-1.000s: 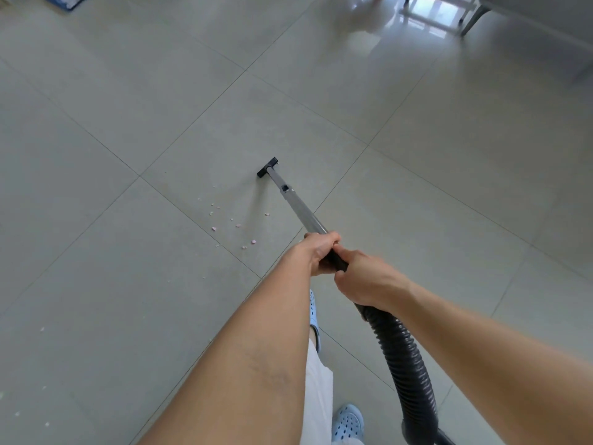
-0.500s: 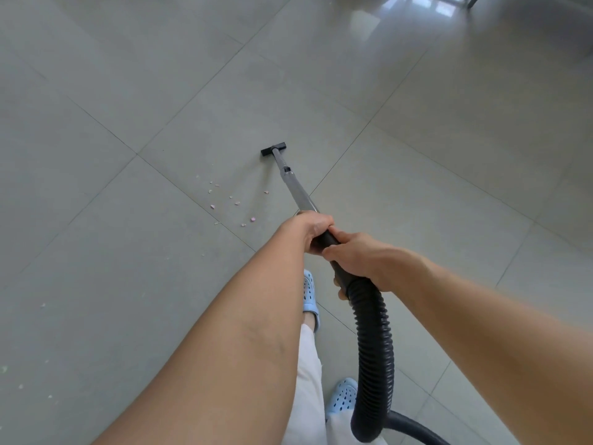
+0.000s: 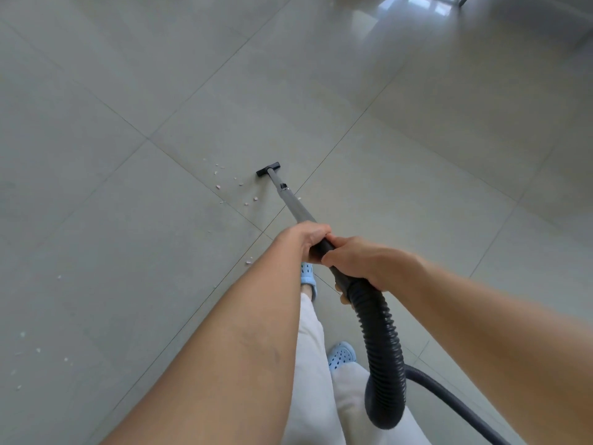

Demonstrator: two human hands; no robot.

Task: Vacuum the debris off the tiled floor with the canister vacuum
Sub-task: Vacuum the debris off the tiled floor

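A silver vacuum wand (image 3: 293, 205) runs forward to a small black floor nozzle (image 3: 268, 168) resting on the grey tiled floor (image 3: 401, 139). My left hand (image 3: 306, 240) grips the wand at its upper end. Just behind it, my right hand (image 3: 359, 263) grips the black handle where the ribbed black hose (image 3: 383, 351) begins. Small pale pink debris (image 3: 237, 187) lies scattered just left of the nozzle and wand. More crumbs (image 3: 38, 351) lie at the lower left. The canister is out of view.
My feet in light blue clogs (image 3: 341, 354) and white trousers (image 3: 321, 380) are below the hands. The hose loops down and trails off to the lower right. A dark furniture leg (image 3: 464, 0) shows at the top right.
The nozzle has drawn back towards me and now sits close beside the debris patch. The view has tilted, so more floor to the left and further crumbs show.
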